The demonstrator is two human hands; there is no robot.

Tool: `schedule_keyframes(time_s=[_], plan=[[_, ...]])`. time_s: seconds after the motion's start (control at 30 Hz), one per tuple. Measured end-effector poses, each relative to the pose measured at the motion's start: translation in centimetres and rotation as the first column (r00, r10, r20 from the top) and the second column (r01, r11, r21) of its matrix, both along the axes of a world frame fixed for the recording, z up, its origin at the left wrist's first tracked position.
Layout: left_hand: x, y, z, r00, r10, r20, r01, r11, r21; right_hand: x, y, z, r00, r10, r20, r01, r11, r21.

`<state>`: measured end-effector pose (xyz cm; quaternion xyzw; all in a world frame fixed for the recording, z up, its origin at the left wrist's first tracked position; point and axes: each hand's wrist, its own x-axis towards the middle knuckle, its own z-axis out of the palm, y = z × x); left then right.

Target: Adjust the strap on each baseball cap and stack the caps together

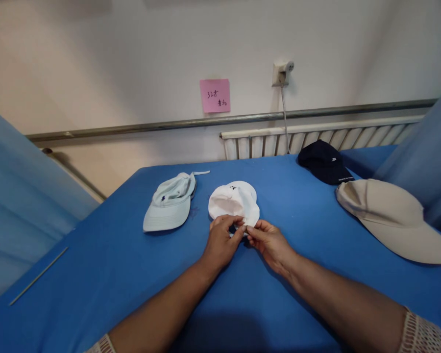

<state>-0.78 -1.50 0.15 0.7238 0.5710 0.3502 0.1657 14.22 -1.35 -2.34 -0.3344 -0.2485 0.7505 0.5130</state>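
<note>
1. I have the white cap (226, 202) mid-way across the blue counter (132, 279).
2. My left grip (220, 239) and right grip (270, 240) pinch its near edge, adjusting it, I judge.
3. Next move calls for steady, fine pinching.

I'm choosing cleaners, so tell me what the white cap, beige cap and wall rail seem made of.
White cap: matte fabric, perhaps cotton; it slumps softly. Beige cap: matte fabric, fibre unclear; its crown is creased. Wall rail: probably metal, dull grey with faint sheen.

A metal rail (246, 118) crosses the pale wall (150, 59) (ribbed radiator (312, 127) below).
</note>
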Motion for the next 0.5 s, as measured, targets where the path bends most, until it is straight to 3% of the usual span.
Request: schedule_keyframes(time_s=[0.27, 0.5], plan=[[0.0, 0.0, -0.1, 1.000, -0.020, -0.019, 0.021, 0.999, 0.042, 0.0, 0.2, -0.2, 0.999, 0.037, 0.029, -0.037, 0.999, 0.012], [-2.0, 0.9, 0.5, 0.995, 0.100, -0.005, -0.097, 0.976, 0.198, 1.0, 1.0, 0.2, 0.982, -0.143, 0.122, 0.146, 0.989, -0.012]])
